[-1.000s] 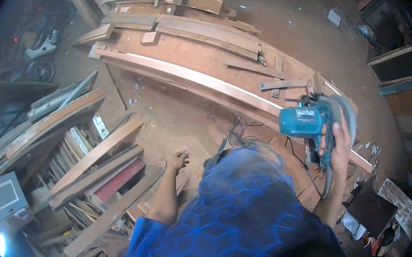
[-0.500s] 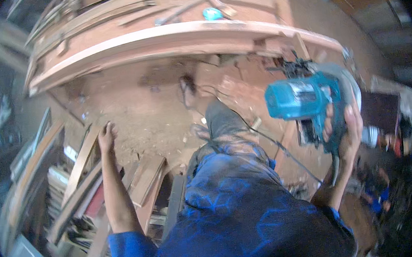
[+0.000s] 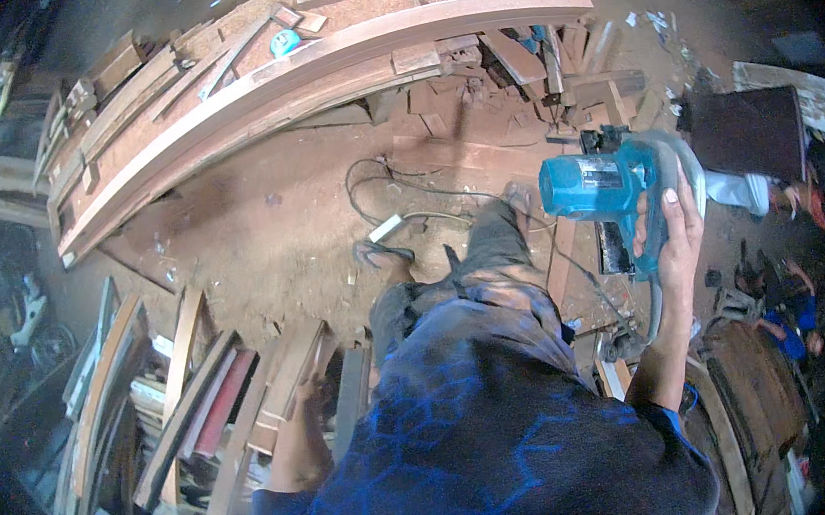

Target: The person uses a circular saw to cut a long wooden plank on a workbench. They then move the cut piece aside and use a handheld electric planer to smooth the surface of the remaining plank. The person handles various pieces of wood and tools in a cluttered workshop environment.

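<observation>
My right hand (image 3: 674, 235) grips the rear handle of a teal circular saw (image 3: 586, 186) and carries it off to my right, above the floor. Its power cord hangs from the handle toward the ground. My left arm hangs low at my left side; the left hand (image 3: 316, 388) is smeared by motion beside stacked wood offcuts (image 3: 289, 371), so its fingers do not show clearly. Ahead, a long planed board (image 3: 330, 47) lies along the near edge of the workbench (image 3: 246, 109). A blue tape measure (image 3: 284, 42) rests just behind that board.
Upright and leaning planks (image 3: 182, 357) crowd the left. A white extension socket (image 3: 385, 228) and looping cable lie on the floor near my feet. Scrap wood (image 3: 517, 55) is heaped past the bench's right end. Another person in blue (image 3: 791, 333) is low at the far right.
My view has turned right, and the bench has shifted left. My left hand has dropped back from out in front to beside my body. The saw stays in my right hand.
</observation>
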Available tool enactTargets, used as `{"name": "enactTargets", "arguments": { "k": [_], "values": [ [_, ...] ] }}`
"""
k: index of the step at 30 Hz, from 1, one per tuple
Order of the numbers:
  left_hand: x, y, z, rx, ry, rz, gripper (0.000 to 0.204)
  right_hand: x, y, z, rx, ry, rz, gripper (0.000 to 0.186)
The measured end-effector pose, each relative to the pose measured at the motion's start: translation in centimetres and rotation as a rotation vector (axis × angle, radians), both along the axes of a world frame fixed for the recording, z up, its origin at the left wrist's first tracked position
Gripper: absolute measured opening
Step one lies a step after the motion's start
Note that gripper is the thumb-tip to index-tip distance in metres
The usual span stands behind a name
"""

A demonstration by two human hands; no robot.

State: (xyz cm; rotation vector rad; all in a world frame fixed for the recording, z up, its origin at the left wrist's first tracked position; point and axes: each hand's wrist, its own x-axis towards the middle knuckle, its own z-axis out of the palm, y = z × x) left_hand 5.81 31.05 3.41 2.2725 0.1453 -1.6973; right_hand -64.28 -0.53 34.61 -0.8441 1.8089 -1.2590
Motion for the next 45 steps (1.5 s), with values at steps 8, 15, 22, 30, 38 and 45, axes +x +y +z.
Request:
{"name": "enactTargets", "arguments": {
  "k": [8, 15, 22, 30, 38, 45],
  "values": [
    [-23.7, -10.9, -4.9, -0.201, -0.136, -0.155, 0.037, -16.5, -6.8, -20.9, 0.229, 0.01, 0.151, 0.056],
    [-51.0, -26.2, -2.1, -0.226, -0.095, -0.619, 0.041, -26.2, -7.5, -30.3, 0.42, 0.09, 0.326, 0.059],
    [-55.0, -14.5, -31.1, -0.256, -0.058, -0.447, 0.052, -30.2, -4.3, -32.8, 0.51, 0.167, 0.386, 0.059],
    [-61.3, -8.9, -60.3, 0.104, 0.058, 0.077, 0.068, -32.6, 0.8, -40.3, 0.193, 0.912, 0.843, 0.051],
    [-66.7, -10.7, -69.4, -0.049, -0.424, 0.223, 0.06, -26.3, 4.3, -46.8, 0.386, 0.579, 0.834, 0.071],
    [-73.3, -11.9, -63.0, -0.521, -0.221, 0.009, 0.045, -23.8, 6.7, -49.7, 0.431, 0.449, 0.859, 0.079]
  ]
}}
